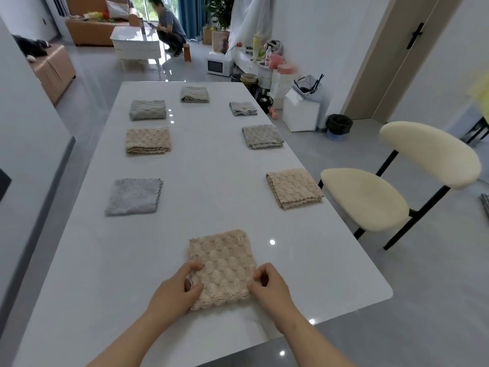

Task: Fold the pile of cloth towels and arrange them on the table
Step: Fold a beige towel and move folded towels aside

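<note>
At the near end of the white table (211, 168), I see the near beige towel (225, 260) lying flat and folded into a square. The left hand (172, 290) grips its left edge, with the fingers curled over the top and the thumb pressed onto the cloth close to the near corner. The right hand (270, 287) pinches the right edge, its fingers bent and bunched tight together.

Seven other folded towels lie around the tabletop, well apart from one another. Down the left side I count the left grey towel (133, 197), the left beige towel (148, 140) and the far-left grey towel (147, 109). The far-end grey towel (194, 94) sits at the far end. Down the right side lie the far-right grey towel (243, 108), the right grey towel (262, 136) and the right beige towel (293, 188), this last one close to the table's edge.

A cream chair (370, 197) stands just beside the table's right side.
</note>
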`<state>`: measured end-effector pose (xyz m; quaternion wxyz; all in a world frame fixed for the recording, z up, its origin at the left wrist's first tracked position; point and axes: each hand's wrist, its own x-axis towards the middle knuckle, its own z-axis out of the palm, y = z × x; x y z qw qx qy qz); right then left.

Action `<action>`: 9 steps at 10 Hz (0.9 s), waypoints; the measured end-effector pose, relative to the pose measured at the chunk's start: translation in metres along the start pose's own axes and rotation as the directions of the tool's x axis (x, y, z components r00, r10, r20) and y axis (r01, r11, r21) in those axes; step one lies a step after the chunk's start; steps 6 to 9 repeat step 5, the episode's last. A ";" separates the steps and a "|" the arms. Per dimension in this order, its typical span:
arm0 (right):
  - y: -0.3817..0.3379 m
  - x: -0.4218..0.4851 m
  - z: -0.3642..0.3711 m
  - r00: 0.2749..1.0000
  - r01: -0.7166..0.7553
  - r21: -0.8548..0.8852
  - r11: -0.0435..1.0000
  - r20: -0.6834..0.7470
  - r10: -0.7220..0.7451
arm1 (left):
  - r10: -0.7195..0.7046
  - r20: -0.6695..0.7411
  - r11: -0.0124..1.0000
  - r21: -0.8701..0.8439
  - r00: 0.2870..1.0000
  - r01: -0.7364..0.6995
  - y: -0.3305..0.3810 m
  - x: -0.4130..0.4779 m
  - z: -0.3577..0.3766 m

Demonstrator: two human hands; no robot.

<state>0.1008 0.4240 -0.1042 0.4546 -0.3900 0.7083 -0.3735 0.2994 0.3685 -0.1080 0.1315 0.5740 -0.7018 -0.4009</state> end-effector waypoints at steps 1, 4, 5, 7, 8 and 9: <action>0.002 -0.003 -0.001 1.000 -0.011 -0.011 1.000 0.014 0.011 | 0.002 0.018 1.000 0.014 1.000 -0.002 -0.003 -0.002 0.001; 0.003 -0.008 -0.003 1.000 -0.031 0.069 0.997 0.002 0.031 | -0.037 -0.236 0.997 0.056 0.971 0.051 -0.003 -0.006 0.004; 0.001 -0.007 -0.006 0.997 -0.060 0.155 0.986 -0.043 0.068 | -0.019 -0.459 0.965 0.225 0.888 0.137 -0.013 -0.004 0.000; 0.001 -0.007 -0.006 0.997 -0.060 0.155 0.986 -0.043 0.068 | -0.019 -0.459 0.965 0.225 0.888 0.137 -0.013 -0.004 0.000; 0.001 -0.007 -0.006 0.997 -0.060 0.155 0.986 -0.043 0.068 | -0.019 -0.459 0.965 0.225 0.888 0.137 -0.013 -0.004 0.000; 0.001 -0.007 -0.006 0.997 -0.060 0.155 0.986 -0.043 0.068 | -0.019 -0.459 0.965 0.225 0.888 0.137 -0.013 -0.004 0.000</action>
